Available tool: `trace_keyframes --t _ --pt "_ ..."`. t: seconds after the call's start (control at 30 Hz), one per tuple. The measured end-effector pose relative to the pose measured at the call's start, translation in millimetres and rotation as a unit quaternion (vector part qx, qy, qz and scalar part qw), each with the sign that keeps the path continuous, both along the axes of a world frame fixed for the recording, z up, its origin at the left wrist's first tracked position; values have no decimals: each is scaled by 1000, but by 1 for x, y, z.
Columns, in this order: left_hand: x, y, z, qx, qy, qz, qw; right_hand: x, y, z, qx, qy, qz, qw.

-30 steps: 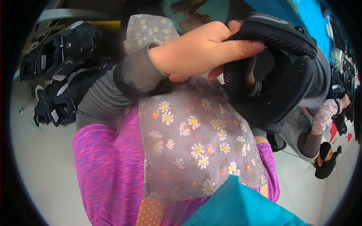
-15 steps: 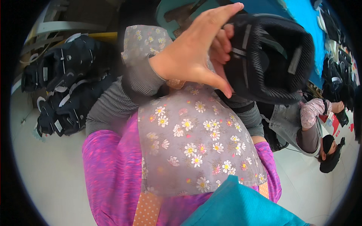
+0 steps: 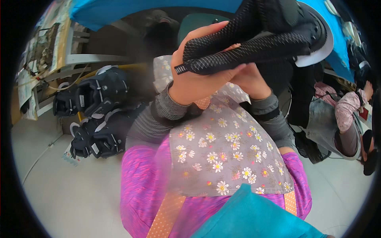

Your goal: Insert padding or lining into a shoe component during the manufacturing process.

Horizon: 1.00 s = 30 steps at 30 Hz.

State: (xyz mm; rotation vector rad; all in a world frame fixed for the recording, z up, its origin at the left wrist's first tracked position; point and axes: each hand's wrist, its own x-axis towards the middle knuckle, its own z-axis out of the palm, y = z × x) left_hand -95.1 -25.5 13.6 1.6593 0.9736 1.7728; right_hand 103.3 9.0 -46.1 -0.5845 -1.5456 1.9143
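Note:
A black padded boot [image 3: 254, 49] with textured mesh around its collar lies tilted across the top of the view, in front of me. A pale sole edge shows at its right end, and a small striped loop tab hangs from its left end. My left hand [image 3: 194, 85] is closed around the left end of the collar, thumb along the near side and fingers partly hidden behind it. Under the collar's near side, my right hand [image 3: 254, 81] grips the boot from below, with most of its fingers hidden. Both wrists are in striped grey sleeves.
Several black boots [image 3: 99, 95] stand at the left beside a white-framed bench [image 3: 87, 59]. A blue-covered surface [image 3: 111, 14] stretches along the far side. At the right another person [image 3: 333, 123] sits in grey denim. A flowered apron [image 3: 230, 146] covers my lap.
The boot has turned from showing its opening to lying sideways. My left hand, spread beside it before, has come onto the collar. My right hand shows below it, and the view has shifted.

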Motion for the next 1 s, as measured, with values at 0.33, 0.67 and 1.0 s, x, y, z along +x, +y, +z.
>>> trace_keyframes --t 0.33,0.67,1.0 --pt "-10 -2 -19 -125 -139 -134 973 6 9 16 -119 185 -161 962" --pt "-23 -28 -3 -130 -129 -51 982 -4 23 -1 -102 247 -86 960" --pt "-35 -42 -24 -182 -198 -15 963 -30 9 13 -43 146 -73 986"
